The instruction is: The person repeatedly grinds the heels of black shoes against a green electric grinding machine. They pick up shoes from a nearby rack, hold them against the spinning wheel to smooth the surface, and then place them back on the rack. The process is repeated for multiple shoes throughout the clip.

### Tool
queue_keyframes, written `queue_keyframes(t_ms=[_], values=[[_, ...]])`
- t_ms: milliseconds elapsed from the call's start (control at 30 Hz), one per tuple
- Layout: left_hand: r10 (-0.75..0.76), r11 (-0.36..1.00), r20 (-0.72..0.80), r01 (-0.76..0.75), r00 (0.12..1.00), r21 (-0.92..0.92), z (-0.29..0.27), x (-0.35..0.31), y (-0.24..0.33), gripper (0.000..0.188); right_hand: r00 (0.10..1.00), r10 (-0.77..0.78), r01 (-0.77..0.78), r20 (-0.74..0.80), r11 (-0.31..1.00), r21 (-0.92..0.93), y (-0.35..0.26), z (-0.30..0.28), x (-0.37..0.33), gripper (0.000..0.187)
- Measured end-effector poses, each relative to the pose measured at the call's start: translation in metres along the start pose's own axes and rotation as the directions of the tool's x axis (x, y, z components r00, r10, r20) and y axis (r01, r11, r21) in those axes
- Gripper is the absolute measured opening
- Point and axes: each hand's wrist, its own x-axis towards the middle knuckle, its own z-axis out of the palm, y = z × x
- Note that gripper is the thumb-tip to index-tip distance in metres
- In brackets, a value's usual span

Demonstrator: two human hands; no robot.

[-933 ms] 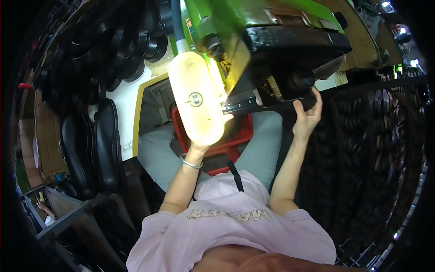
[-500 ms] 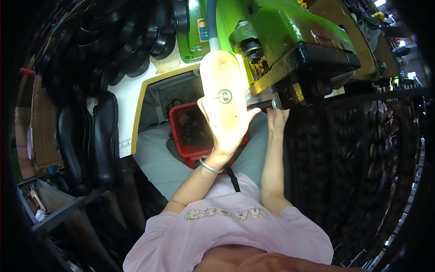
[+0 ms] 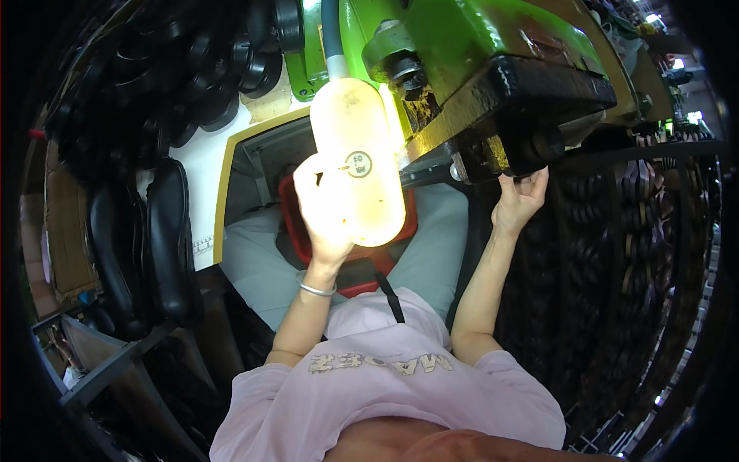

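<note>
A green machine [image 3: 493,46] with a black-coated end [image 3: 531,100] stands in front of me. A bright oblong lamp [image 3: 358,204] on a grey bendable neck hangs beside it. My left hand [image 3: 314,204], with a bangle on the wrist, is at the lamp's left edge. Its fingers look curled and closed, but glare and the lamp hide what they hold, if anything. My right hand [image 3: 517,204] reaches up to the underside of the black end, below a round black knob [image 3: 545,145]. Its fingers are bent and closed there; what lies in them is hidden.
A red bin [image 3: 296,219] stands between my knees beneath the lamp. On the white worktop [image 3: 204,204] to the left lie black shoe soles [image 3: 168,239] and a heap of black shoe parts [image 3: 154,85]. Dark racks [image 3: 600,269] with rows of shoe parts stand at the right.
My right hand has moved right along the machine's black end. My left hand has shifted left, from behind the lamp to its left edge. The view has also shifted slightly.
</note>
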Motion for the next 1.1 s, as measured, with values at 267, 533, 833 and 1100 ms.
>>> queue_keyframes(t_ms=[267, 533, 833, 1100], values=[[-0.062, 0.992, 0.095, 0.072, 0.994, -0.104, -0.035, 0.023, 0.066, 0.038, 0.992, -0.02, 0.027, 0.127, 0.998, -0.057, -0.016, 0.016, -0.013, 0.068], [-0.146, 0.964, 0.038, 0.151, 0.989, -0.219, -0.083, 0.001, 0.047, 0.038, 0.966, -0.073, 0.074, 0.248, 0.997, 0.005, -0.019, 0.04, -0.034, 0.068], [-0.269, 0.918, -0.026, 0.248, 0.963, -0.31, -0.142, -0.024, 0.014, 0.033, 0.91, -0.139, 0.099, 0.39, 0.988, 0.121, 0.005, 0.067, -0.071, 0.062], [-0.344, 0.937, 0.098, 0.348, 0.934, -0.026, -0.14, -0.021, -0.029, 0.028, 0.849, -0.271, 0.273, 0.455, 0.96, 0.062, 0.012, 0.079, -0.071, 0.055]])
